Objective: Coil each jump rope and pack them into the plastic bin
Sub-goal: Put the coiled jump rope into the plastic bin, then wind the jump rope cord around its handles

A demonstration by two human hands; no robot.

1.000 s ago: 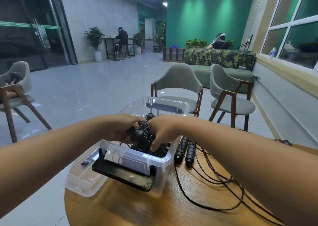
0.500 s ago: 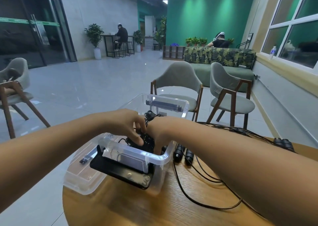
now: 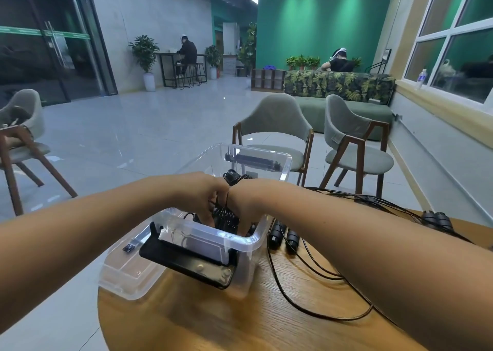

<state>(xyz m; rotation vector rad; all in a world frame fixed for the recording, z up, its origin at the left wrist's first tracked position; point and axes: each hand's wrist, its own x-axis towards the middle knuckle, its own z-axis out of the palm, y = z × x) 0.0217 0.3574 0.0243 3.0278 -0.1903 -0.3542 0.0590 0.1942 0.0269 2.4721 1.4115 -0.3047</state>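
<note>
Lowers coiled jump rope from above the rim to well down inside plastic bin. Closes left hand and right hand together over it, now meeting, fingers turned downward round the coil. Brings into view another pair of handles near the right edge of the table.

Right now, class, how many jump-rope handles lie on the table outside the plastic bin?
4: near pair beside the plastic bin's right wall, far pair at the table's far right edge. The right arm may hide more.
</note>
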